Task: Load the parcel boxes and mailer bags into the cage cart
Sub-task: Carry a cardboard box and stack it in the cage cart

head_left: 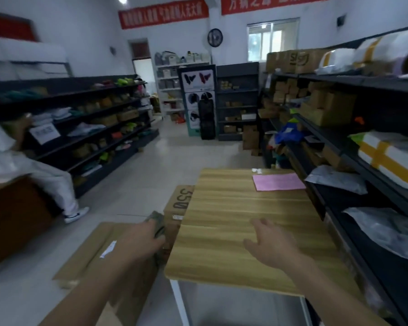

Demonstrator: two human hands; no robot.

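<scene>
Loading seemed hardly begun, with no cart in view: boxes (178, 203) stood on the floor (151, 180) left of the table (222, 208), bags (335, 177) lay on the right shelf (353, 201), the left hand (149, 234) gripped a blurred greenish thing (157, 223), and the right hand (271, 243) hovered with fingers spread.

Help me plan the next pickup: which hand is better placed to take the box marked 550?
Left. The left hand is right beside the box marked 550, left of the table; the right hand hovers open above it, farther away.

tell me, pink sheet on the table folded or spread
Spread: the pink sheet lies flat on the table, no fold showing.
</scene>
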